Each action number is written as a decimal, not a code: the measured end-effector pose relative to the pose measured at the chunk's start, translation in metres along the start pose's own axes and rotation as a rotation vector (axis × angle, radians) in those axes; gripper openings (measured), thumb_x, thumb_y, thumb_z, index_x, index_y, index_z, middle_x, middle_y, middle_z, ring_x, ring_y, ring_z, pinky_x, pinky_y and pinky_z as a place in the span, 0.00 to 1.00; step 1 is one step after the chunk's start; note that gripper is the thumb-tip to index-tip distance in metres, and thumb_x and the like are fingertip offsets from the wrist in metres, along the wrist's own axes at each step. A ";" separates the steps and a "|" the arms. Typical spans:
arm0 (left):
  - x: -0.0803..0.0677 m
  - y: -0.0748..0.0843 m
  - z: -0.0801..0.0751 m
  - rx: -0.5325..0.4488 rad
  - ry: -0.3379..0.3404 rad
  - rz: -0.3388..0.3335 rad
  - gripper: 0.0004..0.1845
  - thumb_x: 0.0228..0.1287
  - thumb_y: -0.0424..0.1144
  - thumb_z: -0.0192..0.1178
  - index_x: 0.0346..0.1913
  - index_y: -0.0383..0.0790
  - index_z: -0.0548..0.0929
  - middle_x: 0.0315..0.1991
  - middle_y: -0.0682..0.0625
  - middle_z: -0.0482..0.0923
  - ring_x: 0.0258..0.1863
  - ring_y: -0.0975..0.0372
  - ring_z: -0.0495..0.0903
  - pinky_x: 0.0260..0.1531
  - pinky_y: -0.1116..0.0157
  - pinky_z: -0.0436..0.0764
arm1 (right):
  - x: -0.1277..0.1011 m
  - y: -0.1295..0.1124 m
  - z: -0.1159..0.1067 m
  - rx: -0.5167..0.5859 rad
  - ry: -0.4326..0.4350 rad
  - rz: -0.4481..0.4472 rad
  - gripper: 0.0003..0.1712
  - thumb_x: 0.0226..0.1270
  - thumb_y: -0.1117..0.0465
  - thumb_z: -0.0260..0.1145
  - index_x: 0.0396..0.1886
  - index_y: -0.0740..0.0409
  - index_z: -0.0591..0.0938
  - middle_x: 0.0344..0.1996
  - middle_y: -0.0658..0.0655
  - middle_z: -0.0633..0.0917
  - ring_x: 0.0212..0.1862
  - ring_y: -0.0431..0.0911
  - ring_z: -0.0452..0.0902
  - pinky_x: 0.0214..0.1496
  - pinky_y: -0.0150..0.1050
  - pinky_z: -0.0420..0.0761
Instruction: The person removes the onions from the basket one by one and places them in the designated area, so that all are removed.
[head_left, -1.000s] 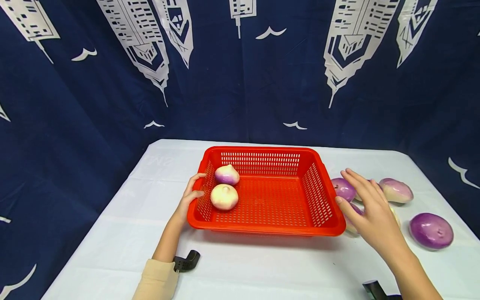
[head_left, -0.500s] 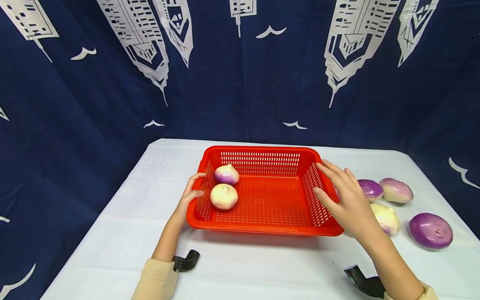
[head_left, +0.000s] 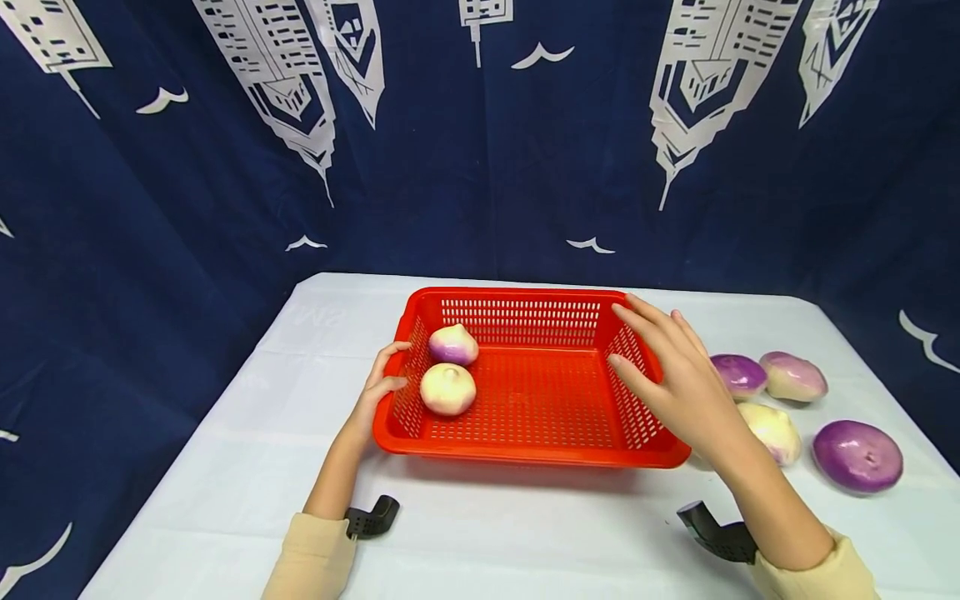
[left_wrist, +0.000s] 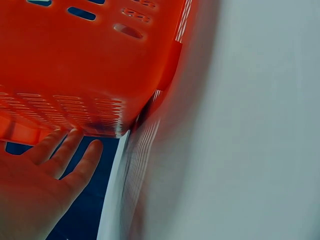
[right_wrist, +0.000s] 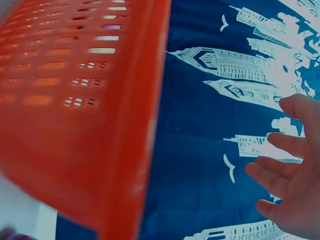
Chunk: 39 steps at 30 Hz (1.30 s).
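A red perforated plastic basket stands in the middle of the white table. Two purple-and-cream bulbs, like turnips or onions, lie at its left end: one purple below and pointed, the other mostly cream. My left hand grips the basket's left rim, thumb and a finger on top; the left wrist view shows fingers under the rim against the outer wall. At the right end, my right hand hovers with spread fingers and holds nothing. In the right wrist view a gap separates it from the basket wall.
Right of the basket lie several more bulbs: a dark purple one, a cream one, a pinkish one and another purple one. The right hand and forearm partly hide this group. A dark blue printed cloth hangs behind the table.
My right hand has moved left, from over the bulbs to the basket's right rim, uncovering some bulbs. The left hand and the basket stay in place.
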<state>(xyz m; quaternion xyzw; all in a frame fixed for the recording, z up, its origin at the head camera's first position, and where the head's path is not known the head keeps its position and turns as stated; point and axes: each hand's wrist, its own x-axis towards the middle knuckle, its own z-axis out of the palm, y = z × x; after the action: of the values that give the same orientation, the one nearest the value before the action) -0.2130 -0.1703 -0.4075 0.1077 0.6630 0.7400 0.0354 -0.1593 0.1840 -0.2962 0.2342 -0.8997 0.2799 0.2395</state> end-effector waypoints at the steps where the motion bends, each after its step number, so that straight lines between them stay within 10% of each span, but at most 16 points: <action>1: 0.000 0.000 0.000 0.001 0.000 0.001 0.30 0.51 0.29 0.38 0.62 0.39 0.55 0.61 0.44 0.54 0.58 0.51 0.57 0.51 0.61 0.65 | 0.003 -0.001 0.000 -0.003 -0.006 0.000 0.34 0.58 0.58 0.63 0.65 0.50 0.65 0.66 0.56 0.64 0.65 0.56 0.60 0.72 0.46 0.42; 39: -0.001 -0.001 0.000 0.011 -0.001 0.015 0.29 0.51 0.29 0.38 0.61 0.39 0.55 0.61 0.43 0.54 0.57 0.51 0.58 0.51 0.61 0.66 | 0.101 -0.014 0.061 -0.045 -0.297 -0.069 0.35 0.61 0.48 0.58 0.66 0.50 0.63 0.68 0.57 0.60 0.68 0.51 0.56 0.70 0.53 0.45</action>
<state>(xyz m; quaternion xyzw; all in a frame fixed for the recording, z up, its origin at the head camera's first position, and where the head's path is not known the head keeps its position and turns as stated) -0.2121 -0.1702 -0.4084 0.1134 0.6661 0.7366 0.0298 -0.2479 0.1072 -0.2780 0.2984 -0.9227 0.2135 0.1185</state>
